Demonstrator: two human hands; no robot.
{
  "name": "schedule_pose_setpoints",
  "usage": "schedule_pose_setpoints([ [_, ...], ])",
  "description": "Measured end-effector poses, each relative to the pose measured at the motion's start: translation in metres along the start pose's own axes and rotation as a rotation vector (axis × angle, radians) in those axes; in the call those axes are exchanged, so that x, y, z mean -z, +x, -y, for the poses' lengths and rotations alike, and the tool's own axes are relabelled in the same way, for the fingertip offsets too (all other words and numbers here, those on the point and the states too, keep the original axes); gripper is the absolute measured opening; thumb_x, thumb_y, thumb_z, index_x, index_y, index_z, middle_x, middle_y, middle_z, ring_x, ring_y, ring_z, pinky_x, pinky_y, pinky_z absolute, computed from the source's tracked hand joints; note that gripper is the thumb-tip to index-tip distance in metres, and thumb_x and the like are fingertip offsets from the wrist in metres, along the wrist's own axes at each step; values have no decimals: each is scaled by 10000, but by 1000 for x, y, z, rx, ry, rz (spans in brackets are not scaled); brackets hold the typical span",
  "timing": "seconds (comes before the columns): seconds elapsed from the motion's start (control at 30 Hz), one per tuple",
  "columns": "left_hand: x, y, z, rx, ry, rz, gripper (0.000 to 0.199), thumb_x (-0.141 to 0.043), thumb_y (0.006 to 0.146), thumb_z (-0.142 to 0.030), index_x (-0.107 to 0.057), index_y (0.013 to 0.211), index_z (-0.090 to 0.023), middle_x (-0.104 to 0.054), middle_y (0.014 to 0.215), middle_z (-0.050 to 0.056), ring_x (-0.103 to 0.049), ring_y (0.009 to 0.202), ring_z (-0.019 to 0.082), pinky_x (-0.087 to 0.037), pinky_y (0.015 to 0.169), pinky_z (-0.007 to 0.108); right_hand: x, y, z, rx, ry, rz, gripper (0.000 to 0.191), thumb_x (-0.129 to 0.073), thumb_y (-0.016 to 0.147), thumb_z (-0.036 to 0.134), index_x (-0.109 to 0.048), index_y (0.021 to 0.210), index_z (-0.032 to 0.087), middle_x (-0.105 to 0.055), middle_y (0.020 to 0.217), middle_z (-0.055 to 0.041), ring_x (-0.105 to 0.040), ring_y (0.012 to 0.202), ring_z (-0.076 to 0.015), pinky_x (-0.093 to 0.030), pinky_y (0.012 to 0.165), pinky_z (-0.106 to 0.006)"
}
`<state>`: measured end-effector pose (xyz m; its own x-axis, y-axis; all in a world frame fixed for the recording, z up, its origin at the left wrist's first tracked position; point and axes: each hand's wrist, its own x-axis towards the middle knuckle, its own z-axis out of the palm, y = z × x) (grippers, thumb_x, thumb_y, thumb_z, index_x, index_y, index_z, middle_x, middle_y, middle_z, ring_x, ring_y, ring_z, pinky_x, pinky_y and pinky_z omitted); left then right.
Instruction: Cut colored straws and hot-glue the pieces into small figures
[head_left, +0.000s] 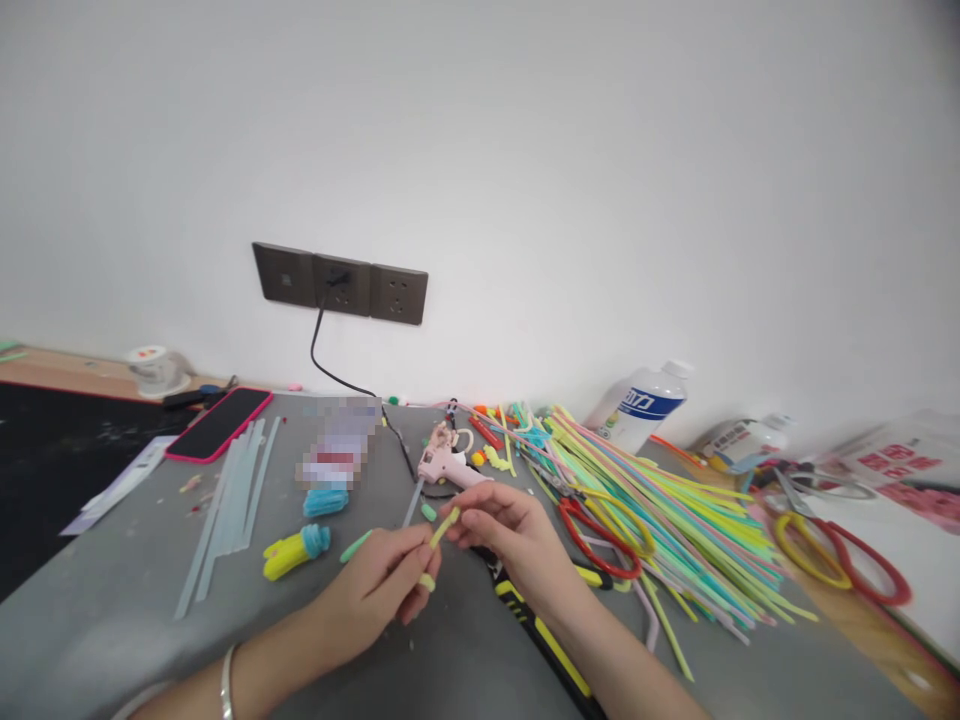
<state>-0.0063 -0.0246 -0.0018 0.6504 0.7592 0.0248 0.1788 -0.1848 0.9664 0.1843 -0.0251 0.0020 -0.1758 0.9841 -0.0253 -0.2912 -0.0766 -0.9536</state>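
My left hand [386, 578] is closed on a short yellow pipe cleaner [444, 527], pinched between thumb and fingers; a curled yellow end shows under the fingers. My right hand [514, 530] curls its thumb and forefinger around the upper end of that piece. Just behind the hands lies a pink glue gun [448, 466] with a glue stick in its back. To the left are a yellow bundle with a blue top [295, 553] and a small blue bundle [325, 502]. A green piece [355, 546] lies beside my left hand.
A large heap of coloured pipe cleaners [660, 510] spreads rightward, with red-and-yellow scissors [600, 540] on it. Black-and-yellow pliers [544, 640] lie under my right forearm. Glue sticks [236, 490] and a phone [220, 425] are left. A white bottle [645, 405] stands by the wall.
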Motion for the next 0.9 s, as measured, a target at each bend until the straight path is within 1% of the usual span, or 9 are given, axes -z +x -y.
schedule_pose_setpoints([
  [0.1, 1, -1, -1, 13, -9, 26, 438, -307, 1002, -473, -453, 695, -196, -438, 492, -52, -399, 464, 107, -322, 513, 216, 0, 1, -3, -28, -3, -21, 251, -867, 677, 369, -757, 788, 173, -774, 764, -37, -709, 635, -131, -539, 594, -209],
  [0.23, 1, -1, -1, 0, 19, 46, 438, -288, 1004, -463, -466, 707, -194, -460, 508, -44, -413, 472, 110, -335, 529, 220, -1, 2, -5, -87, 2, -42, 303, -884, 640, 387, -745, 792, 165, -757, 682, -22, -704, 590, -129, -533, 566, -199],
  [0.37, 2, -1, -1, -20, 57, 63, 417, -302, 999, -442, -470, 709, -193, -457, 498, -47, -409, 456, 107, -332, 522, 217, -3, 2, -6, -106, -17, -41, 335, -887, 614, 425, -703, 706, 161, -736, 629, -22, -689, 556, -133, -525, 542, -207],
  [0.43, 3, -1, 1, -29, 85, 70, 398, -315, 999, -422, -482, 722, -190, -470, 500, -47, -425, 452, 102, -346, 527, 209, -5, 0, -5, -62, -68, -52, 347, -870, 627, 457, -690, 687, 166, -728, 616, -22, -677, 550, -136, -524, 544, -217],
  [0.5, 3, -1, 4, -42, 120, 76, 380, -331, 1001, -399, -494, 729, -189, -483, 489, -49, -442, 447, 98, -363, 534, 199, -7, -2, -4, 11, -156, -77, 346, -830, 676, 487, -685, 696, 173, -722, 619, -24, -672, 563, -147, -533, 562, -235],
  [0.6, 1, 1, 10, -40, 126, 96, 373, -351, 998, -386, -524, 736, -185, -512, 467, -43, -454, 416, 95, -374, 500, 184, -8, -6, -2, 138, -363, -108, 295, -756, 767, 462, -685, 733, 178, -725, 666, -35, -672, 601, -163, -538, 593, -255],
  [0.73, -3, 2, 14, -15, -10, 89, 413, -374, 987, -473, -534, 742, -182, -615, 541, 11, -531, 447, 114, -422, 474, 185, -10, -11, 2, 305, -666, -100, 161, -693, 820, 328, -688, 759, 180, -713, 682, -25, -633, 589, -145, -495, 569, -230],
  [0.83, -6, 3, 15, -8, -148, 99, 402, -422, 958, -546, -514, 796, -190, -634, 572, 17, -563, 475, 129, -469, 491, 206, -14, -19, 9, 392, -832, -62, 109, -658, 844, 247, -678, 754, 189, -687, 656, -2, -619, 597, -137, -479, 590, -219],
  [0.9, -7, 3, 16, 9, -209, 117, 410, -438, 944, -576, -513, 831, -189, -631, 570, 11, -561, 468, 130, -475, 485, 213, -9, -25, 17, 431, -940, -74, 92, -625, 875, 243, -679, 819, 194, -703, 729, -13, -641, 656, -151, -490, 635, -230],
])
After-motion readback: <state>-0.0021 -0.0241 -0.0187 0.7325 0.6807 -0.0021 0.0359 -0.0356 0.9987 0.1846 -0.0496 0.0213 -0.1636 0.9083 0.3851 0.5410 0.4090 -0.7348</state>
